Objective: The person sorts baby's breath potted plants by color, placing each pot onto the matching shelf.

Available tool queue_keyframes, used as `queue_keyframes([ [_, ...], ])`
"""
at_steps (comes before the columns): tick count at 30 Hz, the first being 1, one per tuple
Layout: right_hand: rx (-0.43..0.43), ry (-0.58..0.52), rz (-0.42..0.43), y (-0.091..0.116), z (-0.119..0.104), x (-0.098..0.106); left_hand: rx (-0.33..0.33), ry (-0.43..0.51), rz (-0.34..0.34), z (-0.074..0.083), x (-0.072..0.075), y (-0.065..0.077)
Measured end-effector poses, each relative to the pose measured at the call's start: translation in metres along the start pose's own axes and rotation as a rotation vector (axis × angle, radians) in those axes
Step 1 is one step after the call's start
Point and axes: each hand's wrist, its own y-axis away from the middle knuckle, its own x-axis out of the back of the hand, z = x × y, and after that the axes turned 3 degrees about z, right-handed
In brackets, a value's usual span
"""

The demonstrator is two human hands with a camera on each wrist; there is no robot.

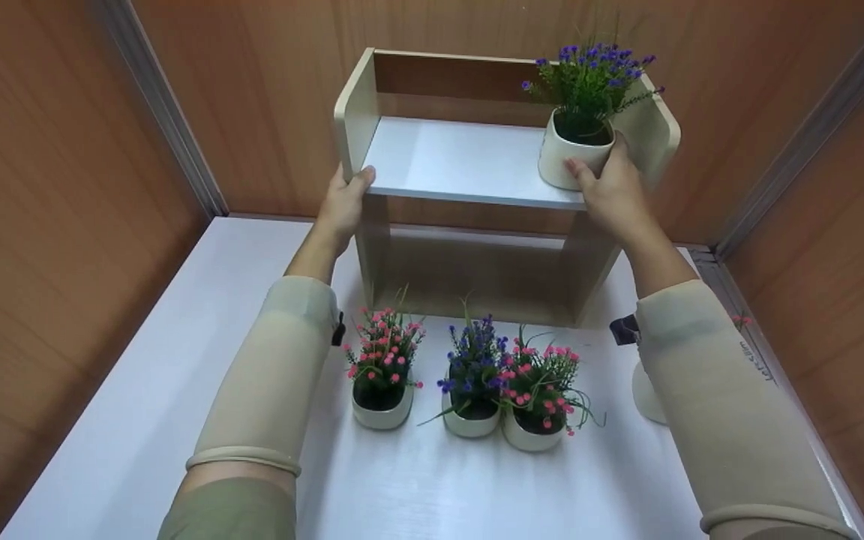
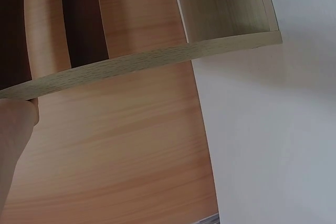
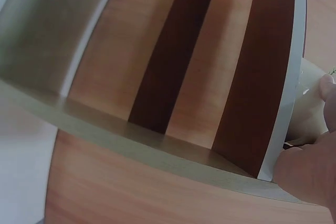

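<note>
A small two-tier wooden shelf (image 1: 462, 161) with a white upper board stands at the back of the table. My left hand (image 1: 342, 206) grips the front edge of its left side panel, the thumb by the board's corner. At the right end of the upper board, my right hand (image 1: 612, 184) holds a white pot (image 1: 568, 156) of purple flowers, thumb on the front and fingers round the right side. In the right wrist view the pot (image 3: 307, 106) appears just past the board's edge, beside the hand (image 3: 310, 169). The left wrist view shows the side panel (image 2: 142, 62) meeting the hand (image 2: 16, 129).
Before the shelf stand a pot of pink flowers (image 1: 383, 405) at left, a pot of purple flowers (image 1: 471, 424), and another pink one (image 1: 533, 435) close beside it. A further white pot (image 1: 648, 394) is partly hidden by the right sleeve. Wooden walls (image 1: 57, 187) enclose the white table (image 1: 417, 487).
</note>
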Motion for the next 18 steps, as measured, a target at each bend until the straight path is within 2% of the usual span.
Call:
queue_keyframes([
  [18, 0.009, -0.034, 0.019, 0.0050, 0.0066, -0.0020, 0.001, -0.002, -0.005, -0.0035, 0.0012, 0.0014],
])
